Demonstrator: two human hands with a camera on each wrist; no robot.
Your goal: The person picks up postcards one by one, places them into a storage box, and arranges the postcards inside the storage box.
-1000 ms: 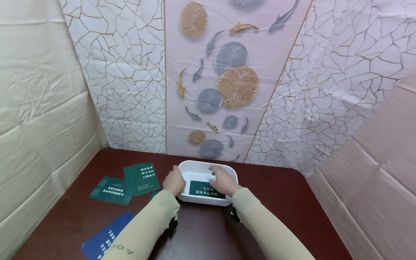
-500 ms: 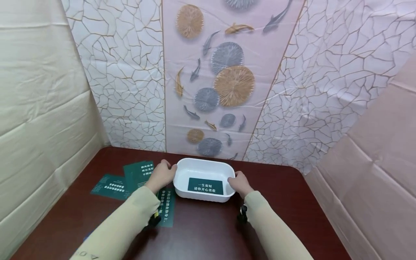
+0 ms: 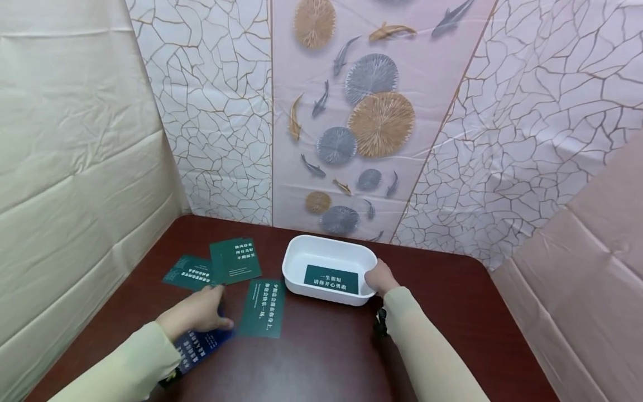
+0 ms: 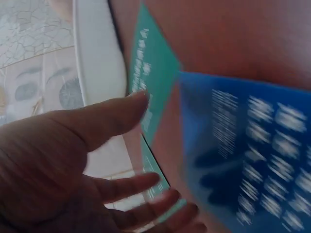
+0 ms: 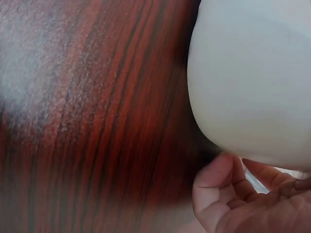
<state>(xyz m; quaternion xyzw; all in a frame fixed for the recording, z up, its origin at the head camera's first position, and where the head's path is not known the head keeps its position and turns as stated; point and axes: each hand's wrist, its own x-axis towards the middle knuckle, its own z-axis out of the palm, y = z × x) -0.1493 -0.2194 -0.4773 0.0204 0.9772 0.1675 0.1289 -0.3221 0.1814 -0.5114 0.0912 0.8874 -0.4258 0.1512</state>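
A white plastic tray (image 3: 321,293) sits near the back of the table with a dark green printed card (image 3: 331,279) lying in it. At its right end my right hand (image 3: 380,277) grips the rim; the right wrist view shows curled fingers (image 5: 214,182) against the tray's side. My left hand (image 3: 195,314) hovers over a blue printed card (image 3: 203,347), fingers spread and nothing held. In the left wrist view the blue card (image 4: 252,155) lies past the fingertips. A green card (image 3: 263,312) with white writing lies between the left hand and the tray.
Further back on the left, two overlapping green cards (image 3: 235,261) (image 3: 188,272) lie flat on the dark red table (image 3: 301,363). Patterned cloth (image 3: 221,139) hangs behind the table, with pale quilted cloth (image 3: 90,195) at the left side.
My left hand has left the tray's left end and moved left and nearer, over the blue card. My right hand has moved from inside the tray to its right rim.
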